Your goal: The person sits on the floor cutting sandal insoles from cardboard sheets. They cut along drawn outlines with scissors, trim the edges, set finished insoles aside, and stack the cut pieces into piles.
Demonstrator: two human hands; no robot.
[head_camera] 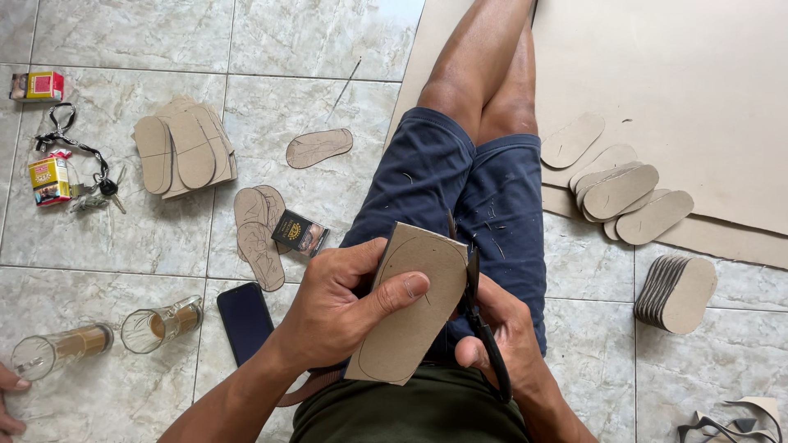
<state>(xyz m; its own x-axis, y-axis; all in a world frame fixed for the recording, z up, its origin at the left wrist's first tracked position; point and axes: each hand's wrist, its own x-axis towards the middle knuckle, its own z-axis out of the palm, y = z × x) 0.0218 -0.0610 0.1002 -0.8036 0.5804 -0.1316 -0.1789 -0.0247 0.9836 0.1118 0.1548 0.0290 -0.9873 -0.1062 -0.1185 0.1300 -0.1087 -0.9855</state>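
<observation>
A: Tan cardboard piece (410,308), sole outline pencilled on it, corners not yet trimmed. Left hand (341,308) clamps it, thumb across the face, over the lap.

B: Right hand (501,332)?

A: Closed round black-handled scissors (480,316) at the piece's right edge; blades mostly hidden behind the card.

B: Surroundings?

A: Pale marbled floor tiles (115,238). Stacked cut cardboard soles (677,293) right of the hands; black phone (245,320) and two glass cups (160,326) left.

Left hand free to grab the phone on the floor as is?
Probably not right away. The left hand is gripping the cardboard piece that the right hand is cutting with scissors. The phone lies just beside the left wrist, nothing over it, so the path is open once the hand lets go.
</observation>
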